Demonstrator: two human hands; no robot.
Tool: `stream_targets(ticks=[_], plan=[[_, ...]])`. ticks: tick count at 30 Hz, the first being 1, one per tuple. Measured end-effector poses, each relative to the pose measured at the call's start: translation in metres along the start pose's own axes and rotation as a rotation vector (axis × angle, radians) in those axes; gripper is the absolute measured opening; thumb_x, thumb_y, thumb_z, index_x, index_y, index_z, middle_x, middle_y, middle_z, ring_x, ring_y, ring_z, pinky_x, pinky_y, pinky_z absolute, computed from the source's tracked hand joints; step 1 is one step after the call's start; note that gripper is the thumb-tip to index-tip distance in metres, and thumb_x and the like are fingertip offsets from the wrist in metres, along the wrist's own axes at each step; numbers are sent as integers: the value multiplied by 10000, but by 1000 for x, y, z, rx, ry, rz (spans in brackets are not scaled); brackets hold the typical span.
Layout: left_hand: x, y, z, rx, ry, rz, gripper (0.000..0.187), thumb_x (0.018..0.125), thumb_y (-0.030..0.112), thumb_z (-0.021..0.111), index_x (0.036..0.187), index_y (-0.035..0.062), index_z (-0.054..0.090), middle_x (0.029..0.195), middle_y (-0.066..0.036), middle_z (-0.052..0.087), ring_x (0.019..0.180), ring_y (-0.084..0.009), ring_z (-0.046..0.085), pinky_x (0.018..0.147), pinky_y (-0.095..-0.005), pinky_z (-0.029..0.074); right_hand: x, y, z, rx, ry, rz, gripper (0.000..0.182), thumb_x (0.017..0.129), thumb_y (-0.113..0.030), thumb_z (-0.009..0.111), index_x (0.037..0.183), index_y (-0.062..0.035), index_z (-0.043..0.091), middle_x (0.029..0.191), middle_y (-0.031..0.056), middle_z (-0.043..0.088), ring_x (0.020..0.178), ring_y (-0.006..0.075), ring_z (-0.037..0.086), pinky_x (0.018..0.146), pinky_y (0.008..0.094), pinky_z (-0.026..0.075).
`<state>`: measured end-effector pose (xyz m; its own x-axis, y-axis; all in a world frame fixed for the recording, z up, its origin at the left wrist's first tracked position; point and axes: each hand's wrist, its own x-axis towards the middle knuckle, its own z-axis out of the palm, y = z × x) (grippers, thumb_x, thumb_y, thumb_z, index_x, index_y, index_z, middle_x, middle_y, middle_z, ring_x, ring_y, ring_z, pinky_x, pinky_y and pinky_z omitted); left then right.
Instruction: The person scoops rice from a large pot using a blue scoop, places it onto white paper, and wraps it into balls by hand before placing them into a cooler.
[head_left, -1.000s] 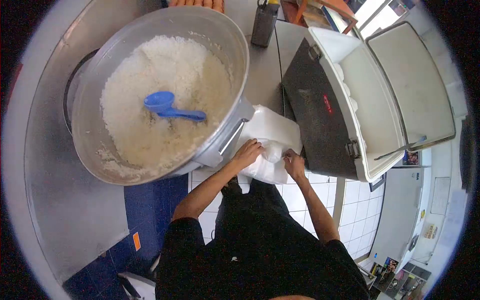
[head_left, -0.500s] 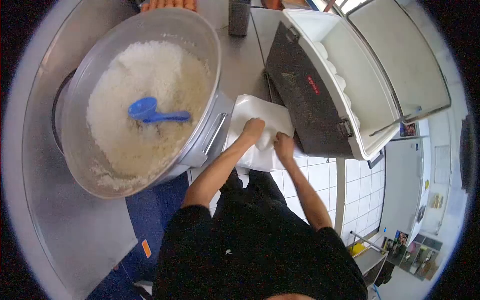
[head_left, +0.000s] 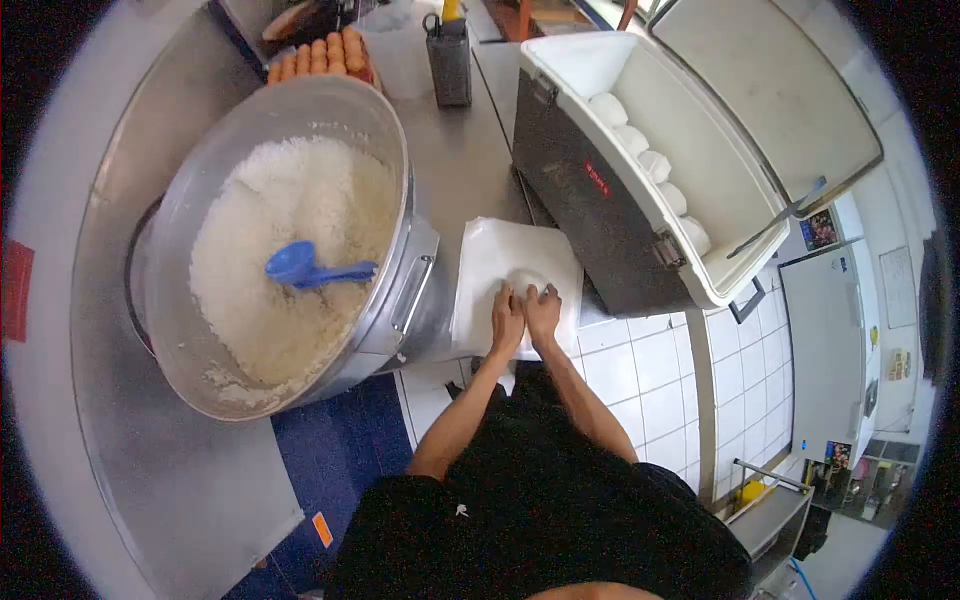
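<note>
Left grip (head_left: 506,288) and right grip (head_left: 542,292) met the bundle (head_left: 525,277) at its near edge (pinching or spread, couldn't tell). Sheets (head_left: 488,248) lay beneath; pot (head_left: 422,245) leftward, cooler (head_left: 590,205) rightward.

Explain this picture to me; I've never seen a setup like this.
No machine works here: these are a person's bare hands, seen from a camera worn on the head, looking forward and down. The left hand and right hand meet at a rounded white bundle on white sheets; how firmly they hold it, I can't tell. To the left, a big metal pot contains what looks like rice, with a blue scoop on top. To the right, an open cooler holds more white bundles.
</note>
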<state>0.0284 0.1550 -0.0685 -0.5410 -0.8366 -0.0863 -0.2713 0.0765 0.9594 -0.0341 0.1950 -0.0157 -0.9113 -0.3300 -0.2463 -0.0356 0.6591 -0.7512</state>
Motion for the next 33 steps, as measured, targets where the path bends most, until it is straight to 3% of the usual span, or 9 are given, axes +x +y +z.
stream_targets(ticks=[1,4,7,12,15,20,26,30,33], plan=[[9,-20,11,-146,94,-62,523,1000,247,451,1442,-14,350,1217,-211,521,1171,-323,500,1011,-389,390,11,10,5,275,-86,33,499,898,-217,539,1294,80,480,1064,209,630,978,297,601,883,376,456],[6,66,-24,-470,-24,-205,534,1005,297,463,1452,22,363,1267,-182,505,1227,-264,471,1043,-353,369,11,12,-4,711,-211,-11,492,891,-183,519,1318,55,468,1086,154,619,1000,253,578,893,320,445],[0,101,-32,-292,3,-1,538,987,364,495,1400,23,441,1326,-145,497,1253,-239,456,1050,-343,357,2,-19,-30,671,-219,-238,499,960,-231,463,1407,-25,382,1442,199,354,1291,298,383,1083,373,305],[-35,240,-22,-697,105,219,606,970,471,479,1344,-6,472,1283,-167,512,1145,-265,539,937,-395,446,-41,-137,-143,712,-56,-667,525,871,-222,640,1322,-66,421,1078,161,592,954,227,588,828,342,480],[-69,313,4,-565,105,424,849,902,666,372,1332,-65,420,1310,-200,464,1192,-297,491,980,-422,403,-40,-159,-210,820,39,-747,596,742,-278,766,1222,-50,499,1011,113,583,891,183,570,781,323,480],[-81,344,42,-142,21,686,727,927,551,403,1308,-65,456,1374,-241,341,1314,-366,279,1077,-474,257,-4,-155,-324,869,-3,-796,518,709,-289,793,1100,-56,547,970,60,578,835,143,568,740,292,479],[-89,337,46,35,95,769,682,904,486,509,1301,-64,434,1389,-258,335,1313,-361,318,1096,-487,242,169,-177,-392,-209,-187,-818,595,742,-537,727,1110,-95,572,1053,173,639,976,286,630,848,400,483],[-106,339,4,99,264,703,621,894,422,556,1293,-40,441,1344,-248,396,1282,-356,362,1064,-482,286,300,-116,-350,-987,-443,-615,996,753,-721,609,1372,34,410,1217,275,570,1216,387,513,1014,420,413],[-123,338,-30,172,388,696,553,880,347,589,1282,-9,454,1320,-233,428,1250,-343,404,1033,-468,325,290,-99,-337,-933,-726,-514,1123,753,-734,594,1402,131,290,1367,305,438,1269,401,452,1062,411,382]])
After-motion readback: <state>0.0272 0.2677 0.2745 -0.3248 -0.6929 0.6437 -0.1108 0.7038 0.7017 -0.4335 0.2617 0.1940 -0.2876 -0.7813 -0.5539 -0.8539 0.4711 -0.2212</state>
